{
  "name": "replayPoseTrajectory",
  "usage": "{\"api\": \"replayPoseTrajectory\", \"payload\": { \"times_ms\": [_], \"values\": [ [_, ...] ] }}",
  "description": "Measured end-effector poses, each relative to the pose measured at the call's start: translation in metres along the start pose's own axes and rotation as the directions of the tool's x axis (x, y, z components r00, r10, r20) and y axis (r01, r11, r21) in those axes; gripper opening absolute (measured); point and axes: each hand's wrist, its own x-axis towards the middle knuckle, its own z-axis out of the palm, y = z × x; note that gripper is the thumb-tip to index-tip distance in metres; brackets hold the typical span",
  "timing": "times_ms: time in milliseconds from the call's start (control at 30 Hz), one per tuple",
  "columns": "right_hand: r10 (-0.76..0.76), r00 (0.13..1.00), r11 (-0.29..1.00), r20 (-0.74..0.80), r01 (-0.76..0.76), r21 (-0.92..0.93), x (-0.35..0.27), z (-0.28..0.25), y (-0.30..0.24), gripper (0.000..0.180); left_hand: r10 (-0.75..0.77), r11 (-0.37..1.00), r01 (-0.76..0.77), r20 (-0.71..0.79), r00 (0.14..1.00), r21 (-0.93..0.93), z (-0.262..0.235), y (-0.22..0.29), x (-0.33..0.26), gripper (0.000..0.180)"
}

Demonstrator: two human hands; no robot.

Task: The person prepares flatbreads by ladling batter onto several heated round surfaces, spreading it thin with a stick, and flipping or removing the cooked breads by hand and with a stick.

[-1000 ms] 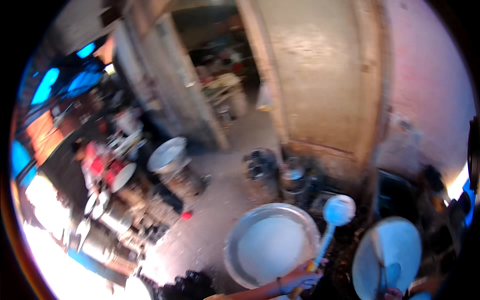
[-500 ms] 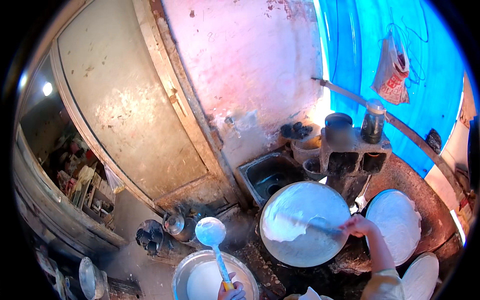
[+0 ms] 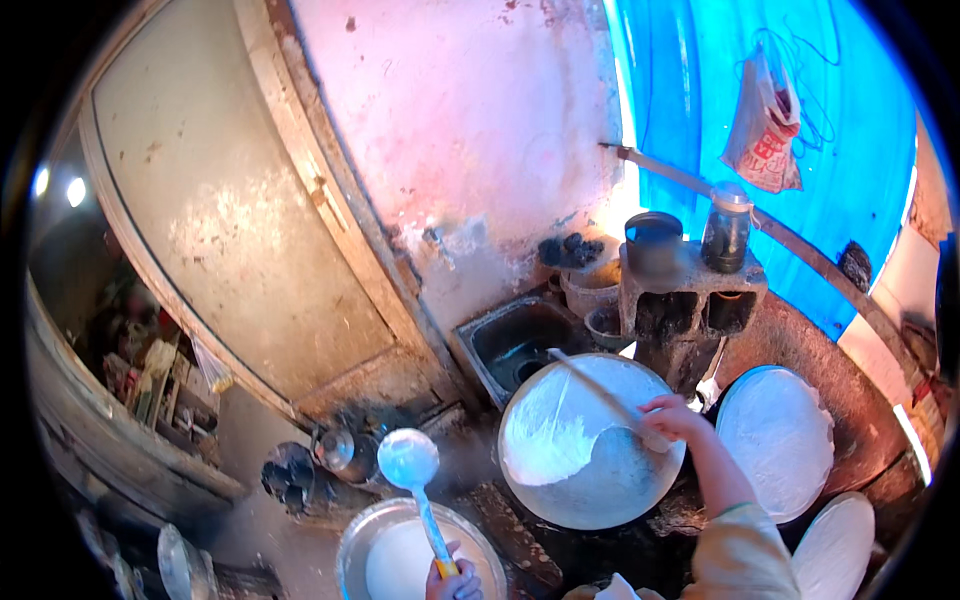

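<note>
My left hand (image 3: 454,582) is closed round the yellow end of a ladle (image 3: 409,459) with a blue handle. The ladle's bowl, coated white, is raised above the far rim of a metal basin (image 3: 347,548) that holds white batter (image 3: 398,568). Over a large round griddle (image 3: 590,507), my right hand (image 3: 672,418) grips a long, thin, flat stick (image 3: 598,391) slanting toward the griddle's far left edge. A thin white layer of batter (image 3: 545,440) covers the far and left part of the griddle; its near right part is bare and greyish.
Two round white-topped discs (image 3: 775,440) (image 3: 838,545) stand at the right. Behind the griddle are a sink (image 3: 520,345) and a block (image 3: 690,290) bearing a dark pot (image 3: 653,235) and a jar (image 3: 727,235). A kettle (image 3: 340,452) sits left, near the door (image 3: 230,220).
My right hand has moved left, inward over the griddle, and the stick, blurred before, now shows plainly across the batter. The whole view has shifted slightly. My left hand still holds the ladle up.
</note>
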Motion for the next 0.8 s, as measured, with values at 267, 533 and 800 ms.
{"api": "replayPoseTrajectory", "payload": {
  "times_ms": [267, 533, 800],
  "values": [
    [0.258, 0.82, 0.965, 0.511, -0.248, -0.089, -0.1, -0.034, 0.049, 0.032, -0.186, 0.967, 0.193, 0.055, 0.981, -0.164, -0.011, -0.008, -0.018, 0.063],
    [0.109, 0.985, 0.977, 0.134, -0.131, 0.169, -0.118, 0.05, 0.07, 0.024, -0.178, 0.841, 0.479, 0.707, 0.685, -0.251, -0.124, -0.041, 0.053, 0.043],
    [-0.087, 0.974, 0.808, 0.209, -0.054, 0.586, -0.134, 0.249, 0.07, 0.045, -0.21, 0.952, 0.243, 0.179, 0.961, -0.186, -0.095, 0.024, -0.067, 0.048]
  ]
}}
